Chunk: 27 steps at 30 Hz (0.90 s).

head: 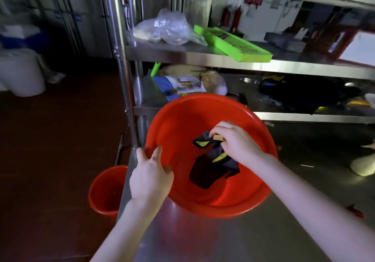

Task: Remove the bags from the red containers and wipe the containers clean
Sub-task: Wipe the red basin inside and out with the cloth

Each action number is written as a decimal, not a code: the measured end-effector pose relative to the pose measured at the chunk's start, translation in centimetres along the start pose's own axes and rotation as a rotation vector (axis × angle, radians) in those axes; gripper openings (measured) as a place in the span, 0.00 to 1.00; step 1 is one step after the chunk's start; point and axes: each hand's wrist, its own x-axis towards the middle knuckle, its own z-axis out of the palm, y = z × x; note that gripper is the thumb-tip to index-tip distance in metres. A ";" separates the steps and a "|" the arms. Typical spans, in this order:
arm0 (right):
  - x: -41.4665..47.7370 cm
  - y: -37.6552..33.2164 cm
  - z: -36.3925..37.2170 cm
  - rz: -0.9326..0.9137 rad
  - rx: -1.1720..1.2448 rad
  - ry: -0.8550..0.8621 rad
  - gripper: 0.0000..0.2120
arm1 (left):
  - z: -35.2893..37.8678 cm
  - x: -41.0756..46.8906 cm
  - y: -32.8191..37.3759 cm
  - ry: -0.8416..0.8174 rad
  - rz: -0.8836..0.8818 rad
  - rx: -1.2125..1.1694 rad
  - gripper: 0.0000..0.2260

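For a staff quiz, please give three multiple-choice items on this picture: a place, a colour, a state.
1. Where is the red bucket? A shelf; B floor beside the steel table; C inside the basin.
2. The long tray on the shelf is: A green; B blue; C white.
3. The right hand: A hangs idle; B grips a dark cloth in the red basin; C holds a bag.
Key: 1B, it stands on the floor; 2A, plainly green; 3B, it clutches the cloth.
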 end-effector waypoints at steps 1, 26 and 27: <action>0.0 -0.2 -0.9 -0.038 0.004 0.014 0.22 | -0.4 -0.2 0.3 -0.008 -0.020 0.019 0.24; -11.4 13.1 -21.0 0.250 0.222 0.495 0.16 | 0.9 -8.0 10.0 -0.033 0.584 0.206 0.20; -11.4 13.8 -21.4 0.296 0.298 0.511 0.14 | 0.4 -7.8 9.9 0.014 0.562 0.174 0.20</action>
